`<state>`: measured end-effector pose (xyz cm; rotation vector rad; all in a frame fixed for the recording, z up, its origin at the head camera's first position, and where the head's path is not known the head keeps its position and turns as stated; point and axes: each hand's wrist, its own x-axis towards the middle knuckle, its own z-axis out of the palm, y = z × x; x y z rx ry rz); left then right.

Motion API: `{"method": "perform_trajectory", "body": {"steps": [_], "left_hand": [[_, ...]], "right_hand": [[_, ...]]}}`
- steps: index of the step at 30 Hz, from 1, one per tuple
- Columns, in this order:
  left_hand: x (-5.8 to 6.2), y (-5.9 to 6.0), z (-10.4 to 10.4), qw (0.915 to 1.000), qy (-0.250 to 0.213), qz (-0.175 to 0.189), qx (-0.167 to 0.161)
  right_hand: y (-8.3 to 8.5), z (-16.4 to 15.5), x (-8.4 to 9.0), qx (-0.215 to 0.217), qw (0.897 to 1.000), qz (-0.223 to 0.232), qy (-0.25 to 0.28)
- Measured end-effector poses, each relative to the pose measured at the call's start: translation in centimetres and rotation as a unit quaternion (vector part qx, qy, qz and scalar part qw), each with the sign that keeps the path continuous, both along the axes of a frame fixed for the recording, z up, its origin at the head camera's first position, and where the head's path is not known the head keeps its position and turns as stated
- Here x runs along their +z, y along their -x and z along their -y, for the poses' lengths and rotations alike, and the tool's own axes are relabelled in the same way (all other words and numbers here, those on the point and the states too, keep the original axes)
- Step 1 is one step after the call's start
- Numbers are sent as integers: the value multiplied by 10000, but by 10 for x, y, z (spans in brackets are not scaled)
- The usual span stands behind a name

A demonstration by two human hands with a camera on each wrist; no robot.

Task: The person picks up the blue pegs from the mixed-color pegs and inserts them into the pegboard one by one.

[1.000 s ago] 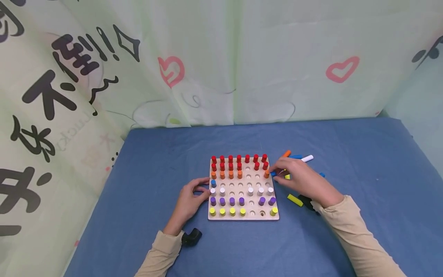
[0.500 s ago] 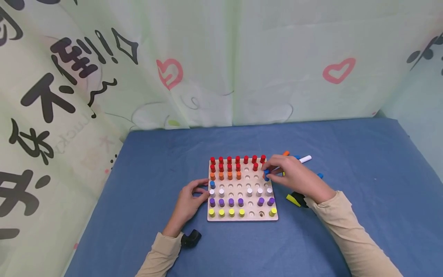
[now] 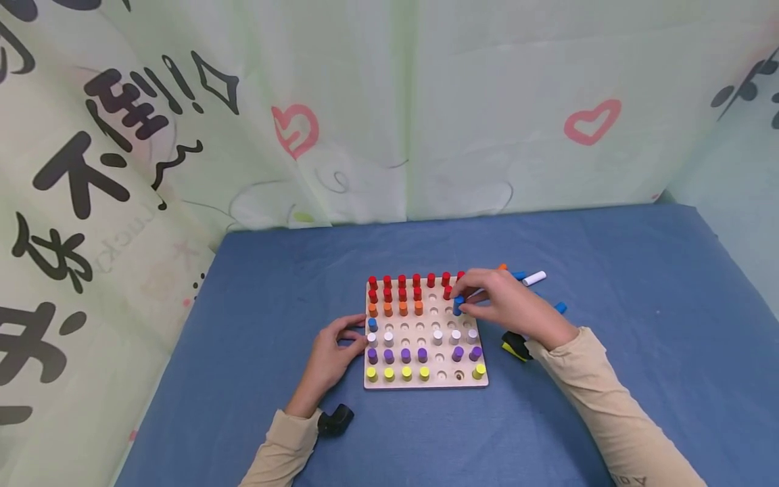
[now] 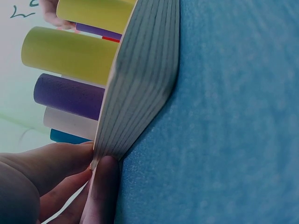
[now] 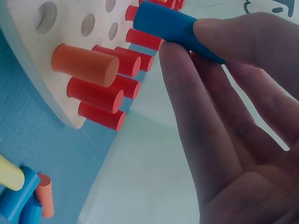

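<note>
Pegboard, head view: a pale pegboard (image 3: 450, 383) lies flat on the blue surface (image 3: 274, 270), coloured pegs upright in it and round holes showing among them.
Rows, head view: from far to near come red pegs (image 3: 402, 281) in two rows, orange pegs (image 3: 387, 310), a standing blue peg (image 3: 372, 325) at the left end, white pegs (image 3: 388, 339), purple pegs (image 3: 405, 355) and yellow pegs (image 3: 406, 373).
Right hand, head view: the right hand (image 3: 517, 308) is over the pegboard's right side, its fingers grasping the held blue peg (image 3: 458, 307) by the orange row; I cannot tell whether the peg's lower end touches the wood.
Left hand, head view: the left hand (image 3: 331, 348) is at the pegboard's left edge, beside the standing blue peg and the white row.
Loose pegs, head view: a loose orange peg (image 3: 502, 267) and a loose white peg (image 3: 534, 278) lie beyond the right hand; a loose yellow peg (image 3: 514, 352) is partly hidden.
Edge, left wrist view: the left fingers (image 4: 105, 184) grasp the pegboard's edge, thumb included.
Held peg, right wrist view: the held blue peg is pinched between thumb and fingers, tilted in this view, in front of red pegs.
Pile, right wrist view: loose pegs (image 5: 23, 191) in yellow, blue and orange lie together near the pegboard.
</note>
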<state>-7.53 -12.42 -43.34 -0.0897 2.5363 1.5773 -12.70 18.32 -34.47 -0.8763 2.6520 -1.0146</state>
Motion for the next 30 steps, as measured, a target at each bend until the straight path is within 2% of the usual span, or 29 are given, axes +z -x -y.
{"method": "perform_trajectory", "body": {"steps": [6,30], "left_hand": [[1,-2,0,10000,18,20,-9],[0,0,-1,10000,-30,23,10]], "right_hand": [[2,4,1,42,9998,194,16],[12,27,4,268,9987,422,127]]}}
